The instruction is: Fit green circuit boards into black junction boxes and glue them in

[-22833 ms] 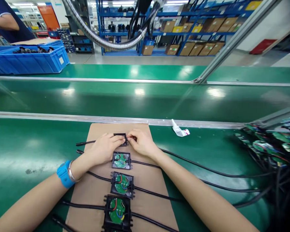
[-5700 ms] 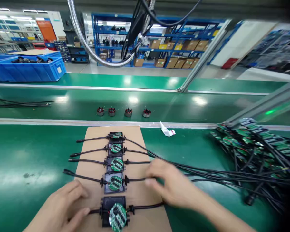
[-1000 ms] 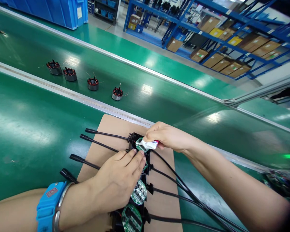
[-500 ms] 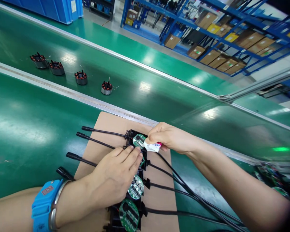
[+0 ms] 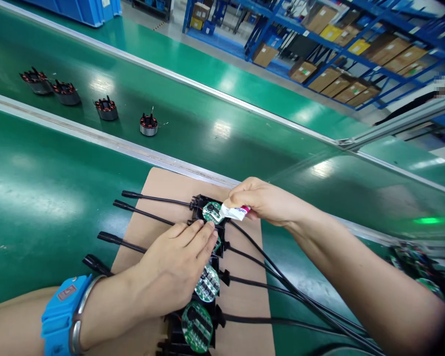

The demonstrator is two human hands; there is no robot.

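Observation:
My right hand (image 5: 254,198) pinches a white squeeze tube (image 5: 234,211) with blue lettering and a pink-red part. Its tip meets the top round green circuit board (image 5: 210,211), where a white strip of paste shows. My left hand (image 5: 181,257) lies flat, fingers stretched together, over the black housings just below that board and partly hides a second board (image 5: 217,243). Farther down the row are a shiny soldered board (image 5: 207,284) and another green board (image 5: 197,326), each on a black housing. A blue wrist strap (image 5: 65,314) and a metal bangle circle my left wrist.
The housings stand on a brown cardboard sheet (image 5: 248,296). Black cables (image 5: 282,282) run off right; shorter plug-ended leads (image 5: 120,241) point left. Behind a metal rail, several motor stators (image 5: 149,124) sit on a green belt. More circuit boards (image 5: 411,262) lie at far right.
A white strip now shows on the top board at the tube's tip. The stators have shifted left along the belt. Both hands keep nearly the same place as the view shifts slightly.

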